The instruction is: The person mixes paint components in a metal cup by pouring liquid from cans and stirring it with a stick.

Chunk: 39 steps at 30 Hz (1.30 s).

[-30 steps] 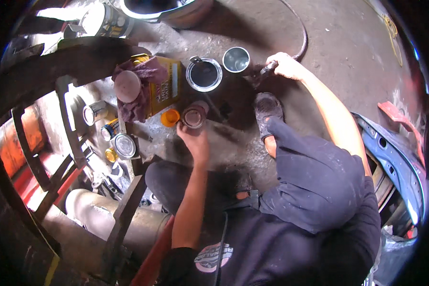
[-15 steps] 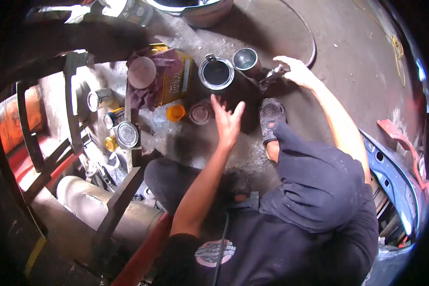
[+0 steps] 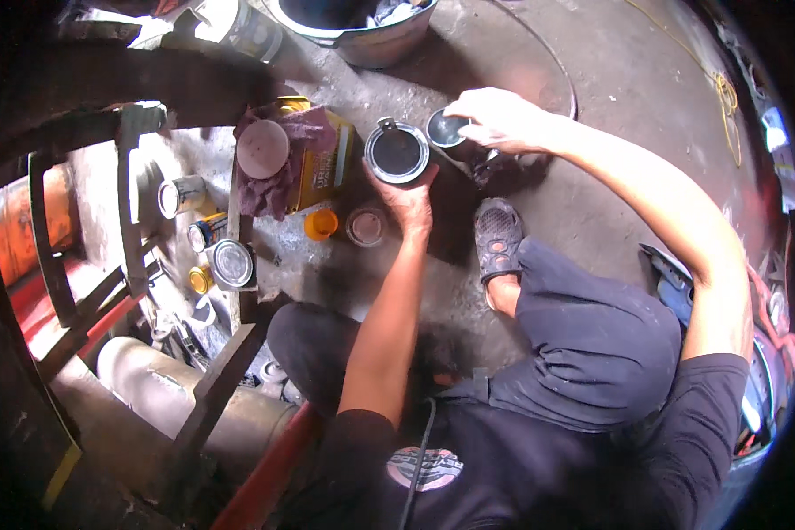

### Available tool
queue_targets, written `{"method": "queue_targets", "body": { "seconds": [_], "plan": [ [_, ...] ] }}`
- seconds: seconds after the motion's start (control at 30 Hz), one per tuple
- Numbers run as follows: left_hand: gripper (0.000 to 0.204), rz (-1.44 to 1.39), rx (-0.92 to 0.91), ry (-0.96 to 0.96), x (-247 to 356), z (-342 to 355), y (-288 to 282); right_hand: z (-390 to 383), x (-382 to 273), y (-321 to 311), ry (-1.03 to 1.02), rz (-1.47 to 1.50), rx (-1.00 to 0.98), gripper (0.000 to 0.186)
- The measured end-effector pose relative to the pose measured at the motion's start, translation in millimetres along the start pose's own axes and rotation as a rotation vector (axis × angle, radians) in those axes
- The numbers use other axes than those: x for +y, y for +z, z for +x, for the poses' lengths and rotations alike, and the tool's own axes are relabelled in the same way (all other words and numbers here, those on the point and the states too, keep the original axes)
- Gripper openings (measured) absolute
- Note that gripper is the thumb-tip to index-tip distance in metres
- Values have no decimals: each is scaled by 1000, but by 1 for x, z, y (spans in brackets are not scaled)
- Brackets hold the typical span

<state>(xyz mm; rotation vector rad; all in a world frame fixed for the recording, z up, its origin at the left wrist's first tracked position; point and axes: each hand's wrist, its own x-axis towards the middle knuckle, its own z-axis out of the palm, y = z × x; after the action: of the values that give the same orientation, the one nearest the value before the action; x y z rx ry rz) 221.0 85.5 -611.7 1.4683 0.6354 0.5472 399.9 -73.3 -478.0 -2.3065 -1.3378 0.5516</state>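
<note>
1. Can (image 3: pixel 397 178) with dark contents sits on the near side of the metal cup (image 3: pixel 442 131), its open mouth facing up and a small tab at its rim.
2. Left hand (image 3: pixel 406 201): half a second ago its fingers were spread in the air beside the can; now they curl around the can's sides. Whether it is lifted off the floor cannot be told.
3. Right hand (image 3: pixel 503 122): it has moved from the dark spray-gun-like tool (image 3: pixel 493 166) to the cup's rim, fingers bent over the edge; whether they pinch it is unclear.
4. Both hands are thus at open vessels at once, which suggests that the work now centres on this pair rather than the tool.
5. The orange cup (image 3: pixel 321 224) and the round clear container (image 3: pixel 365 226) remain side by side on the floor, untouched.
</note>
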Motion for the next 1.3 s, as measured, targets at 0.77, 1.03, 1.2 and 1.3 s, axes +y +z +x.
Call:
{"method": "queue_targets", "body": {
  "seconds": [0.77,1.03,1.2,1.3],
  "plan": [
    [97,229,-4,164,10,38,4,70,-22,53,-55,160,262,15],
    [101,331,6,142,13,30,4,81,-25,65,-164,168,189,15],
    [105,442,6,116,14,43,6,78,-32,50,76,232,21,16],
    [109,469,-23,179,11,55,5,72,-23,33,-9,247,262,21]
  ]
}}
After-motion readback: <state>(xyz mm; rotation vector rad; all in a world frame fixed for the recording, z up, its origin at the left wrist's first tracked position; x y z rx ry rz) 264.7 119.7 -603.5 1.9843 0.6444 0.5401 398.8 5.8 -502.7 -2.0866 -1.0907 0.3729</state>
